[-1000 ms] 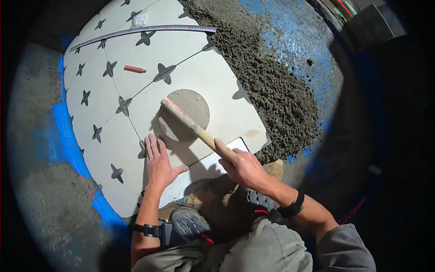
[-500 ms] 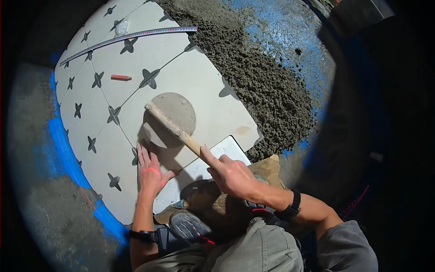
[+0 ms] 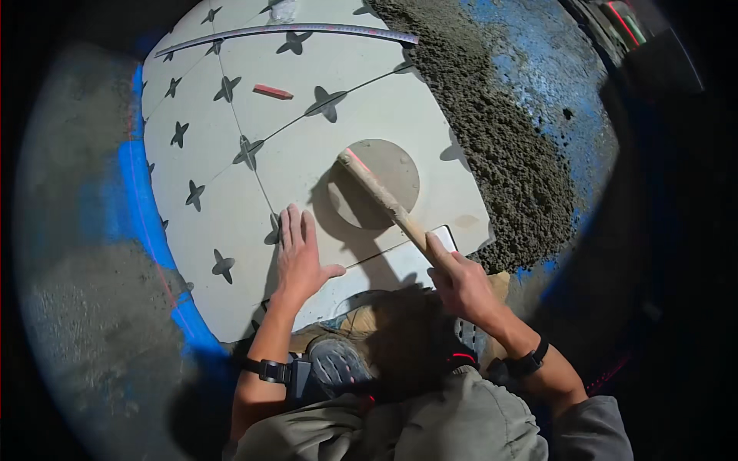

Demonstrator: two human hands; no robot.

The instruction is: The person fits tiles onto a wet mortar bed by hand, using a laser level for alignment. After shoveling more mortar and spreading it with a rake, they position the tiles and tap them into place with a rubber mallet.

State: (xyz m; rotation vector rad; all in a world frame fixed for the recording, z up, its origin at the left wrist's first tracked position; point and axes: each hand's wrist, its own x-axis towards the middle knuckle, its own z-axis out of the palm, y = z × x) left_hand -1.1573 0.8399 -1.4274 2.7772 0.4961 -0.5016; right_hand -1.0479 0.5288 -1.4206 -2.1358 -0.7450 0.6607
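Note:
My right hand grips the wooden handle of a mallet. Its broad, round grey head is over a pale tile, casting a shadow to its lower left; whether it touches the tile I cannot tell. My left hand holds nothing. Its palm is down, the fingers point away from me and the thumb spreads to the right. It lies by the tile seam, beside a dark leaf-shaped motif. A glossy white piece lies between the tile and my shoes.
Loose grey mortar banks along the tiles' right edge, with blue-stained floor beyond. A tape-like measuring strip and a red crayon-like stick lie on the tiles. Blue covering borders them at left. My shoe is at the near edge.
My view has turned, shifting the scene rightward. The mallet head has moved to the right across the tile, away from the left seam. My left hand stays near the seam.

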